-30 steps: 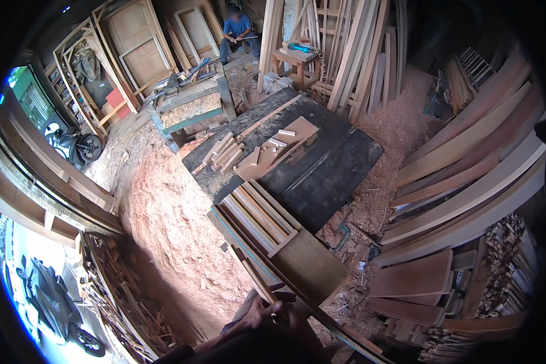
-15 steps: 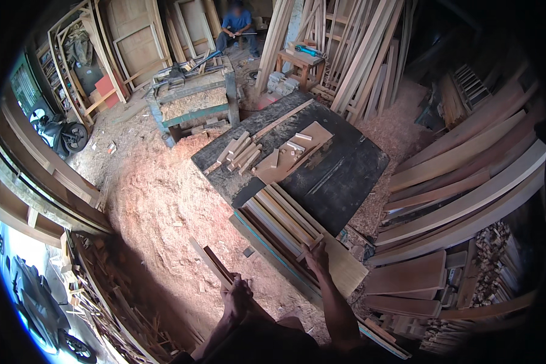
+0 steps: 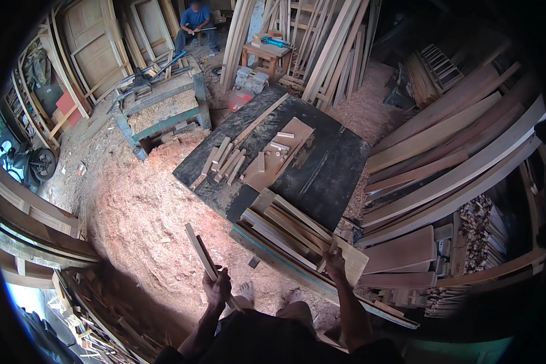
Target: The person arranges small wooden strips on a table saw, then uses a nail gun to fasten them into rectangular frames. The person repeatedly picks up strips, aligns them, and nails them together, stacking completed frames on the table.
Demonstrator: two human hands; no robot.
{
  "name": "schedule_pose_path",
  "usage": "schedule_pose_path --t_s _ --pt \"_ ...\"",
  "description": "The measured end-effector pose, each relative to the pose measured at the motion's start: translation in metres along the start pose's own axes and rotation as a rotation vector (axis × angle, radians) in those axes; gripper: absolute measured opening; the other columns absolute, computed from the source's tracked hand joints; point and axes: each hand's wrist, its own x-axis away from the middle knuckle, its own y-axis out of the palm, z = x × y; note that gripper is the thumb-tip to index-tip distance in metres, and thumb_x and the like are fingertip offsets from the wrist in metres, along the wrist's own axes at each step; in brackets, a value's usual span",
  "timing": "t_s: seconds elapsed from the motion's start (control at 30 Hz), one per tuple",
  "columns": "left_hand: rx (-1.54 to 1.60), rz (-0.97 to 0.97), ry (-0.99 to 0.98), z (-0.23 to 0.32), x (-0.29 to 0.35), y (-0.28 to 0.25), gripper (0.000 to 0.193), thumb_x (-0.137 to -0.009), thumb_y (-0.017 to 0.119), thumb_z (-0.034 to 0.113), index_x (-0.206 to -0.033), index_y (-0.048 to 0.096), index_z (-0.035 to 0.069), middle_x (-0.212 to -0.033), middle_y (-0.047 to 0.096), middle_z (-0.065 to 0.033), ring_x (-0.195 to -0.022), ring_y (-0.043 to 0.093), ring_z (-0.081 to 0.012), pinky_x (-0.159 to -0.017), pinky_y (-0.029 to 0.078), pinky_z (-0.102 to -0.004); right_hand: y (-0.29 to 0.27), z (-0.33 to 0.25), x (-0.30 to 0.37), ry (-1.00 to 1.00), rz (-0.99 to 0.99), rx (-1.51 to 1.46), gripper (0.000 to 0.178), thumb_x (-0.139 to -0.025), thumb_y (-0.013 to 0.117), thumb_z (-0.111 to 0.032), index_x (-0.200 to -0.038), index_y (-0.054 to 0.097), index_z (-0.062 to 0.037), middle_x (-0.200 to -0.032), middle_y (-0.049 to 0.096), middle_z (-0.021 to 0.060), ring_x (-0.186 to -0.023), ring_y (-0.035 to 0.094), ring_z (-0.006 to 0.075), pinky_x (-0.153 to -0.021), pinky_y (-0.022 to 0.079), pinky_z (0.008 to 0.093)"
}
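My left hand point(image 3: 217, 289) is closed around a pair of long wooden strips point(image 3: 199, 247), held tilted up over the sawdust floor. At the near end of a bench board, my right hand point(image 3: 335, 266) has its fingers round the end of another wooden strip point(image 3: 293, 227). That strip lies at a slant over several other strips point(image 3: 277, 238) on the plank-edged bench point(image 3: 352, 259). The right fingertips are partly hidden by the wood and the hand itself.
Beyond the bench stands a black-topped table point(image 3: 340, 155) with short wood blocks point(image 3: 227, 159) and a thin brown board point(image 3: 294, 133). Long planks point(image 3: 443, 176) fill the right side. A seated person point(image 3: 195, 24) is at the far end, behind a worn workbench point(image 3: 164, 112).
The view has swung, shifting the scene left. The strip at my right hand now slants across the others, which lie less evenly. The strips in my left hand stand steeper.
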Motion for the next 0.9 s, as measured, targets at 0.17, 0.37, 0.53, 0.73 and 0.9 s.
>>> schedule_pose_path --t_s 0.17,0.37,0.53,0.73,0.9 --pt "-0.08 -0.044 0.013 0.001 -0.014 0.019 0.023 -0.093 0.069 0.011 -0.11 0.054 0.005 -0.067 0.057 -0.0034 -0.046 0.048 -0.0068 -0.039 0.037 -0.0233 -0.013 0.015 0.007 -0.355 0.086 0.12 0.018 -0.091 0.065 -0.013 -0.108 0.061 -0.0085 -0.122 0.047 0.0185 -0.078 0.069 0.0253 -0.058 0.057 0.0404" --pt "-0.163 -0.125 -0.002 -0.003 -0.027 0.043 0.024 -0.092 0.07 0.013 -0.108 0.055 0.004 -0.068 0.06 -0.0052 -0.045 0.049 -0.0074 -0.039 0.037 -0.024 -0.036 0.036 0.02 -0.696 0.305 0.378 0.016 -0.085 0.068 -0.006 -0.1 0.063 -0.0096 -0.124 0.049 0.0177 -0.075 0.069 0.0264 -0.054 0.056 0.0415" --pt "-0.626 -0.255 -0.079 0.012 -0.048 0.053 0.028 -0.087 0.075 0.019 -0.1 0.056 0.003 -0.065 0.06 -0.0054 -0.047 0.053 -0.0103 -0.042 0.043 -0.0272 -0.104 0.093 0.062 -0.471 0.328 0.412 0.023 -0.091 0.063 -0.01 -0.114 0.06 -0.0133 -0.13 0.051 0.018 -0.077 0.068 0.0319 -0.058 0.054 0.0453" --pt "-1.504 -0.848 0.481 0.024 -0.094 0.131 0.034 -0.082 0.074 0.019 -0.105 0.056 0.002 -0.088 0.069 -0.0217 -0.081 0.068 -0.0455 -0.069 0.055 -0.0545 -0.204 0.146 0.134 -0.233 0.439 0.361 0.03 -0.093 0.061 -0.007 -0.123 0.057 -0.0114 -0.126 0.054 0.0215 -0.09 0.068 0.0393 -0.063 0.057 0.0457" --pt "-1.617 -1.203 1.062 -0.014 -0.129 0.222 0.045 -0.072 0.079 0.021 -0.109 0.06 0.003 -0.11 0.065 -0.0131 -0.109 0.064 -0.0307 -0.085 0.055 -0.0462 -0.231 0.128 0.211 0.162 0.541 0.025 0.034 -0.1 0.053 -0.019 -0.131 0.047 -0.0062 -0.096 0.067 0.0258 -0.088 0.067 0.0469 -0.063 0.051 0.0509"
